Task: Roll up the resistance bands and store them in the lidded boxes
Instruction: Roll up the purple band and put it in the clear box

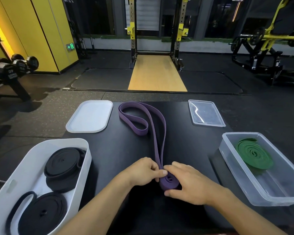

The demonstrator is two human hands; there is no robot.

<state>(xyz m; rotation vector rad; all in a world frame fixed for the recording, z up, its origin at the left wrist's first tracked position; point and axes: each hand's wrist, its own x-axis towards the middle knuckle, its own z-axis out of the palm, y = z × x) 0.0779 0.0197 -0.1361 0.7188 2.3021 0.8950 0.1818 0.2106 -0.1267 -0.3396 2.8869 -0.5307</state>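
Both hands roll a purple band at the near middle of the black table.

At the left, a white box (83,170) holds rolled black bands (63,162), and its white lid (90,116) lies farther back, jutting past the left edge of the table (119,150). The left hand (143,172) pinches the purple band (157,133) between thumb and fingers right beside the small roll. The right hand (188,185) curls round that roll, with the thumb on its near side. The unrolled part runs away to a loop near the far edge. Bare tabletop lies on both sides of the hands. A clear lid (206,113) sits at the far right, and a clear box (278,189) holds a coiled green band (255,153). A green exit sign (70,46) shows an arrow, and the dumbbell (10,72) print is too blurred to read.
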